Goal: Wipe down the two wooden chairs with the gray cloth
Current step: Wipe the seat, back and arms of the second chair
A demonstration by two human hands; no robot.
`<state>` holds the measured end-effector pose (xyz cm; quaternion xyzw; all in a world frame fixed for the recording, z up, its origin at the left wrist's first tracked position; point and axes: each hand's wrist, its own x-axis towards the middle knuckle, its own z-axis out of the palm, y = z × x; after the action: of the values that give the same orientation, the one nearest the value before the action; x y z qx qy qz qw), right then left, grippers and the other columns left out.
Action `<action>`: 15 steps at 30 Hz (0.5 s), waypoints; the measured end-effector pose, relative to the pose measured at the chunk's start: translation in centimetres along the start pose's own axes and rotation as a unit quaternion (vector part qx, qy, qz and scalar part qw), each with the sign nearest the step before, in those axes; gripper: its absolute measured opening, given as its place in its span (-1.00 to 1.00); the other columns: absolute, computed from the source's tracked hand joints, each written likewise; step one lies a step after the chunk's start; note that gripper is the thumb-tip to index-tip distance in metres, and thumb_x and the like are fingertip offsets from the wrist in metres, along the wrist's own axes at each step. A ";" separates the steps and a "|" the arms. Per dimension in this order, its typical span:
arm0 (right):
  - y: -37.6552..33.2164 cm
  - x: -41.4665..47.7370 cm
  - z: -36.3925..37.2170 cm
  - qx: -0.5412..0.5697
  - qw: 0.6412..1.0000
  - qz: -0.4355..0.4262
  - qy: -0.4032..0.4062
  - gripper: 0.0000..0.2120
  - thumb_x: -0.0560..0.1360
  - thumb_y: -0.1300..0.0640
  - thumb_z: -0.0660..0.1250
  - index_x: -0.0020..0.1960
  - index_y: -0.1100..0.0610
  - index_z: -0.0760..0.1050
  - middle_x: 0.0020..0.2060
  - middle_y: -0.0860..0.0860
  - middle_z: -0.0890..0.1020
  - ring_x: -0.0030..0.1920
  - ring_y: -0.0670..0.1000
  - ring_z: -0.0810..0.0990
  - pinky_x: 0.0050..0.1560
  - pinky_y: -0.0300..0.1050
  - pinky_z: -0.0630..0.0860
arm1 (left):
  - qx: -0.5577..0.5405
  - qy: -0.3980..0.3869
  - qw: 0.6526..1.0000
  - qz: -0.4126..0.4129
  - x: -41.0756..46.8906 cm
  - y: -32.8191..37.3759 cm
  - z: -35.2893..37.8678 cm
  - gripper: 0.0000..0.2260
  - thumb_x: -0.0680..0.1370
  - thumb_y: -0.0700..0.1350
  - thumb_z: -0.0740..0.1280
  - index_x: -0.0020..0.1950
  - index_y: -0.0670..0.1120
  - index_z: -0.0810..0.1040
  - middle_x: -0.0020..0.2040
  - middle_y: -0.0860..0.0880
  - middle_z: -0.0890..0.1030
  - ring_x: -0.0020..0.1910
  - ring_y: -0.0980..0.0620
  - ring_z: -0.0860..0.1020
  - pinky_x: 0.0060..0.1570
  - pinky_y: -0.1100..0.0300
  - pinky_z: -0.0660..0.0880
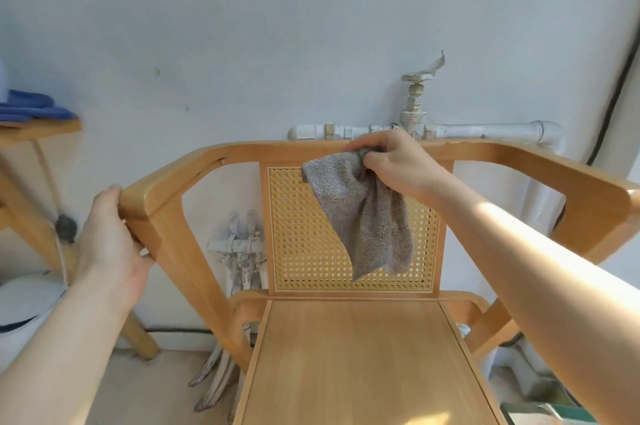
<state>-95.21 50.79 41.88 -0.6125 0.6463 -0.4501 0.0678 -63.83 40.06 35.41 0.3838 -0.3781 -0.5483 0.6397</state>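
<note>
Wooden chair [349, 355], seen from the front and above, standing close to a pale wall [242, 26] with its seat toward the viewer. A continuous curved top rail [277, 151] runs from one armrest across the back to the other; below its centre sits a woven cane back panel [301, 244]. Only this one chair shows clearly (the slanted wooden frame [31, 217] at the left edge may be part of the second chair or of some other furniture; it cannot be told which).

Behind the chair a painted pipe with a valve [415, 113] runs along the wall, just beyond the top rail.

The left hand [110, 234] is wrapped around the corner of the left armrest, fingers curled under the wood, probably to steady the chair against the push of wiping.

The right hand [391, 161] rests on the middle of the top rail, closed on a bunched end of the gray cloth [363, 217]. The gathered part lies pressed between the hand and the rail, which suits a sideways stroke along the wood; the loose remainder hangs freely in front of the cane panel.

By this arrangement the rail appears to be the surface under treatment, with the seat and legs not in contact with the cloth.
</note>
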 end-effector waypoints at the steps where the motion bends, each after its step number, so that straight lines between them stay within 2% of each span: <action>1: -0.4 -0.1 0.2 0.047 0.999 0.002 -0.008 -0.60 0.46 0.37 0.13 0.05 0.06 0.66 -0.14 0.05 0.70 -0.11 -0.06 0.60 -0.02 -0.19 0.50 | 0.034 -0.005 0.999 0.004 -0.8 0.4 0.4 -0.62 0.48 0.24 0.21 0.19 0.10 0.54 0.08 0.06 0.65 0.09 0.06 0.59 0.09 -0.03 0.49; 3: -1.0 -0.2 0.6 0.128 0.992 0.012 -0.008 -0.63 0.46 0.34 0.15 0.04 0.06 0.65 -0.13 0.03 0.70 -0.11 -0.07 0.60 0.05 -0.12 0.52 | 0.093 -0.013 0.995 0.042 -1.5 0.6 0.7 -0.61 0.49 0.29 0.18 0.17 0.11 0.53 0.03 0.04 0.64 0.06 0.01 0.59 0.09 -0.08 0.48; 6: -1.6 -0.1 0.8 0.207 0.978 0.016 -0.004 -0.74 0.50 0.29 0.21 0.02 0.09 0.64 -0.16 0.04 0.69 -0.13 -0.03 0.62 0.02 -0.05 0.54 | 0.229 0.006 0.966 0.115 -1.4 0.8 0.9 -0.58 0.45 0.35 0.11 -0.07 0.06 0.56 -0.04 -0.06 0.62 0.05 -0.16 0.58 0.13 -0.19 0.49; 8: -2.1 0.1 0.9 0.230 0.973 0.008 -0.007 -0.81 0.57 0.23 0.23 -0.01 0.11 0.62 -0.16 0.07 0.69 -0.12 0.00 0.64 -0.01 -0.03 0.54 | 0.322 0.014 0.935 0.150 -1.6 1.3 0.8 -0.54 0.52 0.29 0.03 -0.19 -0.06 0.48 -0.18 -0.11 0.56 -0.06 -0.22 0.55 0.03 -0.11 0.51; 10: -3.1 0.7 1.3 0.243 0.970 0.007 -0.017 -0.81 0.59 0.14 0.22 -0.03 0.16 0.60 -0.14 0.14 0.69 -0.10 0.06 0.65 0.00 0.02 0.54 | 0.408 0.004 0.896 0.176 -1.7 1.9 0.6 -0.55 0.63 0.17 -0.04 -0.22 -0.11 0.40 -0.27 -0.09 0.49 -0.13 -0.20 0.51 -0.12 0.01 0.40; 12: -4.7 1.3 2.0 0.259 0.965 0.018 -0.028 -0.73 0.57 0.03 0.24 -0.04 0.23 0.57 -0.13 0.21 0.66 -0.11 0.09 0.63 -0.02 0.06 0.51 | 0.463 0.002 0.868 0.179 -2.1 2.5 0.5 -0.59 0.66 0.10 -0.07 -0.10 -0.10 0.43 -0.22 -0.05 0.50 -0.11 -0.14 0.49 -0.14 0.05 0.33; 15: -8.2 2.3 3.1 0.281 0.956 0.050 -0.064 -0.63 0.59 -0.03 0.25 -0.07 0.30 0.56 -0.13 0.29 0.65 -0.14 0.12 0.61 -0.03 0.13 0.51 | 0.498 0.012 0.850 0.169 -2.7 3.2 0.9 -0.63 0.67 0.06 -0.08 0.14 -0.10 0.44 -0.12 -0.01 0.48 -0.08 -0.07 0.45 -0.10 0.11 0.30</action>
<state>-87.83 48.60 46.54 -0.5631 0.5182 -0.5693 0.3006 -63.65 43.03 38.49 0.5875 -0.6517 -0.1650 0.4505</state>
